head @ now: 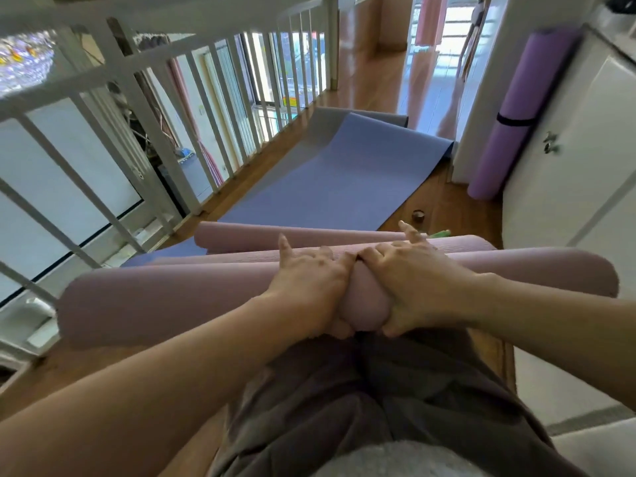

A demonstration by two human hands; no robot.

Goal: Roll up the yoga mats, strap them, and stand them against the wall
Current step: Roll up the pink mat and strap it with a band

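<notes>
Two hands clamped on one rolled pink mat (pixel 155 297), touching each other at the middle of the roll. Left hand (pixel 309 284) and right hand (pixel 413 280) each have the thumb under and the fingers over the top, with both index fingers pointing away. The roll lies crosswise, its ends sticking out well past both wrists, above the dark trousers (pixel 378 390).

Just beyond the fingertips is a second pink roll (pixel 241 235); can't tell if it's the same mat's loose end or a separate one.

Further out from the hands a blue mat (pixel 327 187) lies flat on the wood floor, its far end curling up grey.

Up and right of the right hand a purple mat (pixel 509 160) stands upright against the white cabinet (pixel 585 149), rolled, with a black strap (pixel 516 120) around it.

A small round brown item (pixel 418 215) sits on the floor just past the right index finger, with something green (pixel 438 233) beside it.

A white railing (pixel 172 132) runs left of the left hand. There's a yellow label (pixel 290 101) on the glass behind it, text too small to read.
</notes>
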